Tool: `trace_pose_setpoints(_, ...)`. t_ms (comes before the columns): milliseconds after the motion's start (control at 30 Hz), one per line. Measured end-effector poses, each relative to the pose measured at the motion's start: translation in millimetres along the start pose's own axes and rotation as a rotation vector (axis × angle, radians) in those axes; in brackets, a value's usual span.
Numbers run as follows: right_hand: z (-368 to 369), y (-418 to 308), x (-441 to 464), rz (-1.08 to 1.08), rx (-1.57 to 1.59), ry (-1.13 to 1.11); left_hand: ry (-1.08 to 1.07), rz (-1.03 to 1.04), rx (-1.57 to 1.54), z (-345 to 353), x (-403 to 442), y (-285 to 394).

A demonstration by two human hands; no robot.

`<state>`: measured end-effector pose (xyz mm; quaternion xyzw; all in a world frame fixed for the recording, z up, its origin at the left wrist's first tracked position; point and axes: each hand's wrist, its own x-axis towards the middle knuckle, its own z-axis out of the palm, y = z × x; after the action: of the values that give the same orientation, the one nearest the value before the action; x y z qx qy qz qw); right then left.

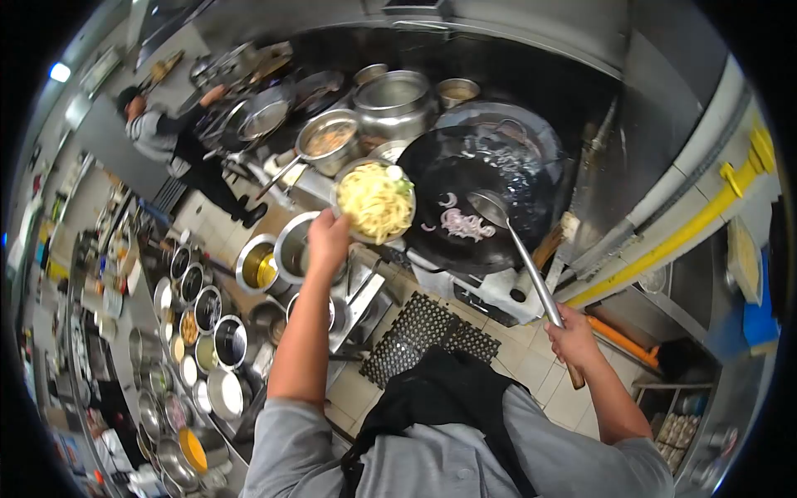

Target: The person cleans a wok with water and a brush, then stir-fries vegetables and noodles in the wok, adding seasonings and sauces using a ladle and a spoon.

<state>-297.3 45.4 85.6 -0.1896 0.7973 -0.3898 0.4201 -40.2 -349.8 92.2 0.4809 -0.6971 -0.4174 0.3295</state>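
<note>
Bowl's danger: here's the round metal bowl (335,199), just left of centre in the frame, heaped past its rim; if its lower edge dips, part of the load could slide off short of the wide black wok (427,236) beside it.
Grip's danger: one hand at one edge, so an off-centre load could twist the bowl.
Strips: pale yellow noodle-like strips (374,207), glossy and tangled, a few poking over the lower edge, with green bits and a small white piece at the upper right of the heap.
Left hand: the left hand (329,241) is closed on the bowl's lower-left rim; how far the fingers reach underneath is hidden.
Onion: purple-white sliced pieces (465,224), probably onion, sit low in the wok, right of centre; left unstirred over heat, they might scorch (no flame visible from up here).
Ladle: the long steel ladle (535,275) has its head just above-right of those slices; a hard flick could fling them or splash the shiny far side.
Right hand: lower right, the right hand (573,334) is wrapped round the wooden handle end, fingers closed.
Further out: a steel pot of yellow liquid (245,274) stands left of centre, where strays could drop; a co-worker (154,137) stands upper left, well apart.
</note>
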Motion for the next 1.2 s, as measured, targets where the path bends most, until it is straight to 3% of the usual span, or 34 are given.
trace_pose_setpoints(33, -5, 1, -10, -0.001, 0.131, 0.010, -0.027, 0.082, 0.322, 30, 20, 10)
trace_pose_setpoints(100, -20, -6, -18, 0.026, 0.034, 0.041, -0.028, 0.367, 0.520, 88, 34, 37)
trace_pose_setpoints(167, -30, 9, -11, -0.160, -0.123, 0.123, 0.084, 0.562, 0.638, 141, 53, 28)
trace_pose_setpoints(200, -34, 18, -7, -0.218, -0.176, 0.156, -0.049, 0.456, 0.747, 149, 52, 42)
trace_pose_setpoints(300, -40, 32, 5, -0.267, -0.048, 0.154, 0.000, 0.605, 0.840, 161, 62, 54)
trace_pose_setpoints(367, -42, 27, 8, -0.294, -0.094, 0.173, -0.035, 0.537, 0.834, 158, 63, 65)
trace_pose_setpoints(467, -41, 8, 11, -0.351, 0.016, 0.111, 0.217, 0.806, 0.800, 150, 65, 68)
trace_pose_setpoints(600, -35, 7, 47, -0.431, -0.106, 0.126, 0.105, 0.578, 0.624, 148, 59, 79)
trace_pose_setpoints(633, -31, 11, 56, -0.648, -0.267, 0.272, 0.118, 0.567, 0.621, 144, 57, 76)
trace_pose_setpoints(700, -27, 13, 61, -0.880, -0.433, 0.402, 0.201, 0.499, 0.629, 133, 56, 67)
trace_pose_setpoints(767, -23, -7, 44, -0.395, 0.061, 0.082, 0.264, 0.485, 0.598, 120, 53, 52)
trace_pose_setpoints(833, -22, -18, 44, -0.144, 0.141, -0.018, 0.276, 0.429, 0.464, 109, 42, 50)
trace_pose_setpoints(900, -16, -12, 59, -0.582, -0.126, 0.126, 0.307, 0.603, 0.373, 105, 39, 42)
trace_pose_setpoints(967, -11, -21, 58, -0.552, -0.133, 0.092, 0.191, 0.435, 0.312, 102, 32, 40)
trace_pose_setpoints(1000, -6, -26, 55, -0.542, -0.171, 0.096, 0.348, 0.551, 0.336, 103, 32, 34)
trace_pose_setpoints(1033, -3, -29, 54, -0.530, -0.207, 0.101, 0.359, 0.539, 0.337, 102, 31, 26)
trace_pose_setpoints(1067, 2, -23, 59, -0.726, -0.297, 0.180, 0.408, 0.467, 0.315, 101, 31, 19)
trace_pose_setpoints(1100, 3, -26, 55, -0.739, -0.310, 0.161, 0.463, 0.390, 0.294, 97, 28, 16)
trace_pose_setpoints(1167, 10, -40, 46, -0.396, 0.092, -0.096, 0.454, 0.102, 0.153, 73, 8, 23)
trace_pose_setpoints(1200, 17, -40, 45, -0.410, 0.165, -0.123, 0.477, 0.055, 0.178, 59, 5, 4)
